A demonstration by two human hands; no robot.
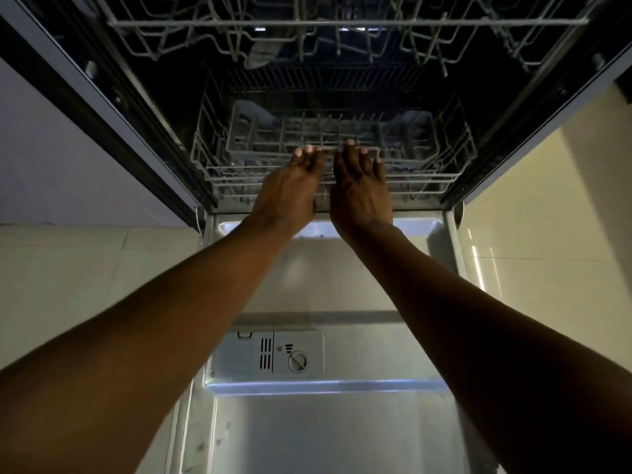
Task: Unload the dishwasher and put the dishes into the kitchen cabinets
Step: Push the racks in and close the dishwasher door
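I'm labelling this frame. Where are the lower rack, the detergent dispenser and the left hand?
lower rack (455, 155): head view, right side wires.
detergent dispenser (270, 354): head view, middle of its lid.
left hand (290, 189): head view, back of hand.

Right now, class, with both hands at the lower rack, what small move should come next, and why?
Probably pull the lower rack out over the open door. The left hand and right hand rest on its front rim, fingers over the wire, while the rack sits inside the tub, where its contents are hard to see or reach.
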